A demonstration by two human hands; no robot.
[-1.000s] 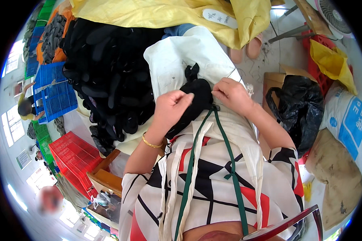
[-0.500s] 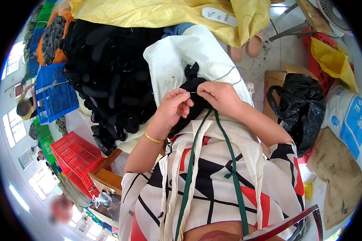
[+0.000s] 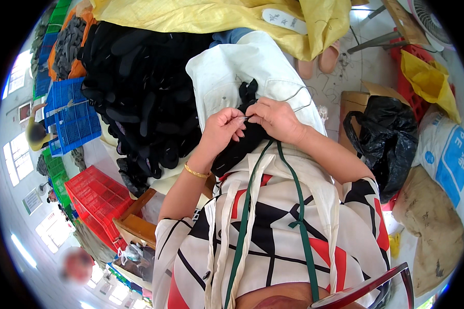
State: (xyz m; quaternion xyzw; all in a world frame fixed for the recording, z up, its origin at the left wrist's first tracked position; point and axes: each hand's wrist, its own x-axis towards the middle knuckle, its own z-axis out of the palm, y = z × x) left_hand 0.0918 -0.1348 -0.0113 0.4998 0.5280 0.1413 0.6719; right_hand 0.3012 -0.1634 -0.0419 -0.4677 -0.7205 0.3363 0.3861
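A thin, pale needle [image 3: 243, 118] spans the small gap between my two hands, above my lap. My left hand [image 3: 222, 133] pinches one end of it between thumb and forefinger, the other fingers curled. At its other end my right hand [image 3: 277, 120] is closed, fingertips pressed together on what looks like thread. A dark thread [image 3: 305, 98] loops out beside the right hand over the white apron [image 3: 211, 72]. Under both hands a black cloth slipper [image 3: 241, 149] lies on my lap, a black bow-like piece at its far end. My hands partly cover it.
A large heap of black slippers [image 3: 144, 98] lies to the left, near blue [image 3: 77, 123] and red crates [image 3: 95, 198]. Yellow sheeting [image 3: 191, 15] spreads at the far side. On the right are a black plastic bag [image 3: 386, 139], a cardboard box [image 3: 348, 110] and sacks [image 3: 438, 221].
Both hands have risen slightly, and the right hand has turned so its fingers cover more of the needle's end. The thread loop beside it has changed shape.
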